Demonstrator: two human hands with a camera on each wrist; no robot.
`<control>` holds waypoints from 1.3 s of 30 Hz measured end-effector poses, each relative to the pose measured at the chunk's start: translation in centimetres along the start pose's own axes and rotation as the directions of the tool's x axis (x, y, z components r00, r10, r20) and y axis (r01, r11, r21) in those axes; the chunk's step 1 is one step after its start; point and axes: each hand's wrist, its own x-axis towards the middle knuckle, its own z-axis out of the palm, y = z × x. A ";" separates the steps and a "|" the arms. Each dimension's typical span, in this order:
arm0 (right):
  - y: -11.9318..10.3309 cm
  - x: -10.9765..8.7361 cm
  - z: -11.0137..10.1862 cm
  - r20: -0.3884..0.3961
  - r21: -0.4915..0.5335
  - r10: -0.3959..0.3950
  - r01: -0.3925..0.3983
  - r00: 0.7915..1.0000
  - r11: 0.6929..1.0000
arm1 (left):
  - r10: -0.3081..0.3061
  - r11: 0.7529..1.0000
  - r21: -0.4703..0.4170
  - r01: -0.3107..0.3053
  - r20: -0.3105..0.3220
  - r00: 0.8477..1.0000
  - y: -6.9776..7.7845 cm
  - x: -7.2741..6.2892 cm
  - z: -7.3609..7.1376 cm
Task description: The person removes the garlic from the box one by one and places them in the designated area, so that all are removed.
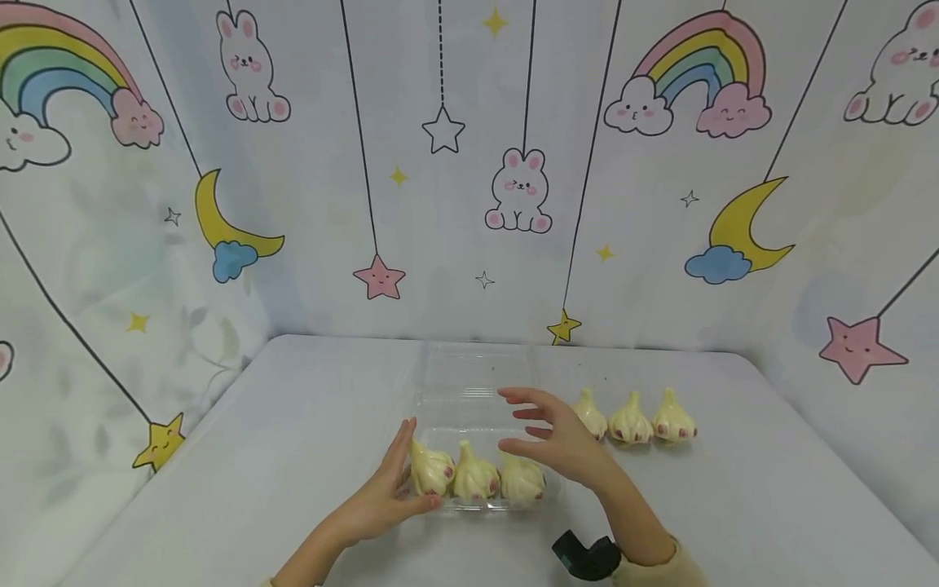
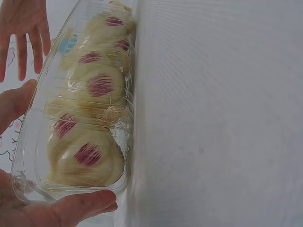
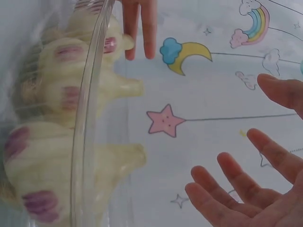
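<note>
A clear plastic box (image 1: 484,505) with its lid (image 1: 477,367) folded back holds three garlic bulbs in a row: left (image 1: 431,470), middle (image 1: 475,474) and right (image 1: 522,479). My left hand (image 1: 377,497) grips the box's left end, the thumb at the front and the fingers along the side. In the left wrist view, purple patches show on the bulbs (image 2: 87,153) through the wall. Above the box's right part hovers my right hand (image 1: 565,440), fingers spread and holding nothing; the right wrist view shows its fingers (image 3: 236,179) apart from the bulbs.
Three more garlic bulbs stand in a row on the white table at the right: one (image 1: 589,416) partly behind my right hand, one (image 1: 631,421) and one (image 1: 673,417). A black device (image 1: 587,556) sits at my right wrist. Behind the table hangs a patterned cloth (image 1: 440,212).
</note>
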 end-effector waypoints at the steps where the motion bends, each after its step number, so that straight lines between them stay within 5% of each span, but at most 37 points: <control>1: 0.0 0.1 0.3 0.010 0.003 -0.003 0.003 1.000 1.000 | -0.003 1.000 0.000 0.003 -0.002 1.000 0.0 0.0 0.0; 26: 0.9 3.6 6.7 0.144 -0.098 -0.038 0.052 0.989 0.994 | 0.017 1.000 0.015 -0.016 -0.009 1.000 -0.2 -0.1 0.0; 39: 2.1 5.2 8.5 0.293 -0.137 -0.002 0.044 0.956 0.990 | 0.028 0.999 0.019 -0.028 -0.005 1.000 -0.2 0.0 0.0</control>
